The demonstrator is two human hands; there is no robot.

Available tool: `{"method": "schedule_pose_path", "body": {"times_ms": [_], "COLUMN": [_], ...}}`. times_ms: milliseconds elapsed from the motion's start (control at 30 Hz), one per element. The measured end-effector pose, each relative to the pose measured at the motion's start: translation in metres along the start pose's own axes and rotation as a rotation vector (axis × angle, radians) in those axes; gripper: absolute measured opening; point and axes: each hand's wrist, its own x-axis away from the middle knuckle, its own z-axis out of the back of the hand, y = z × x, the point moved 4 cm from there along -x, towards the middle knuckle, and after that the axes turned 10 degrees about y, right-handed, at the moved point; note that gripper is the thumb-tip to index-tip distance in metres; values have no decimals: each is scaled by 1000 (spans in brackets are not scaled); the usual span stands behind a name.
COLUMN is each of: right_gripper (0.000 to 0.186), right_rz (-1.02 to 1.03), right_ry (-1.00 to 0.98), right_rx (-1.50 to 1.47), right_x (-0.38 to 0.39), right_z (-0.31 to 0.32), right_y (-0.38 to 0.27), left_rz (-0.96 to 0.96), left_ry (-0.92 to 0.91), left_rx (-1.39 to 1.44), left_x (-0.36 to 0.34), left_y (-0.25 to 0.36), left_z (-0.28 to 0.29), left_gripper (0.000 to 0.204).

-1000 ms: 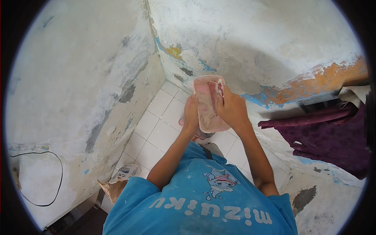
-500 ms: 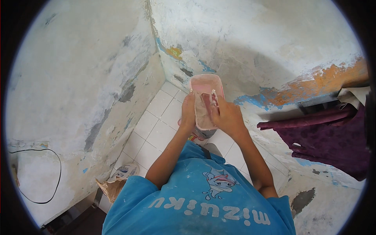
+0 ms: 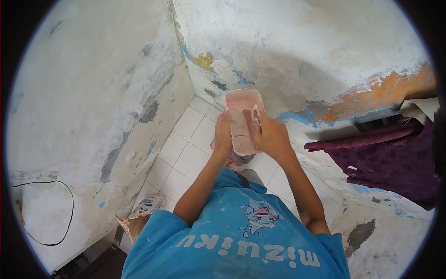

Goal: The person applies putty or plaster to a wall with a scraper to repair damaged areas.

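Note:
A pink rectangular plastic tub (image 3: pixel 243 101) is held out in front of my body, with pale wet paste (image 3: pixel 240 132) spread over its inside. My left hand (image 3: pixel 223 134) is closed round the tub's left side, its thumb at the rim. In my right hand (image 3: pixel 275 139) is a flat reddish scraper (image 3: pixel 251 122), smeared white along its upper edge. The scraper stands tilted inside the tub, near its right wall, against the paste. My right fingers partly cover the scraper and the tub's right rim.
Two patchy plastered walls (image 3: pixel 107 83) meet in a corner ahead. White floor tiles (image 3: pixel 190 160) lie below. At the right hangs a purple cloth (image 3: pixel 385 162). A white bucket (image 3: pixel 152 203) and a torn brown paper bag (image 3: pixel 133 225) are at the lower left, near a black cable (image 3: pixel 72 204).
The scraper has turned inside the tub, and its flat face shows differently. The paste under it has been shifted and smoothed. My left hand keeps its hold on the tub.

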Motion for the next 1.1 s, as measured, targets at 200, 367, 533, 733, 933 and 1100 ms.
{"method": "schedule_pose_path", "body": {"times_ms": [200, 367, 533, 733, 933, 1100], "right_gripper": [33, 49, 46, 47, 37, 28], "right_rz": [14, 27, -28, 11, 57, 68], "right_ry": [171, 46, 150, 148, 136, 72], "right_rx": [-136, 17, -202, -105, 22, 48], "right_x": [-11, -2, -9, -8, -10, 9], "right_z": [-9, -6, -4, -10, 24, 13], "right_y": [-10, -1, -20, -14, -5, -9], "left_rz": [-38, -63, -80, -45, -61, -102], "left_ry": [-13, 33, -5, -69, -22, 3], "left_rx": [-44, -67, 1, 5, 60, 79], "left_x": [0, -1, -12, -8, 10, 10], "left_y": [-6, -3, -17, -15, 12, 10], "left_z": [1, 3, 11, 2, -11, -12], "left_gripper": [50, 51, 51, 55, 45, 45]}}
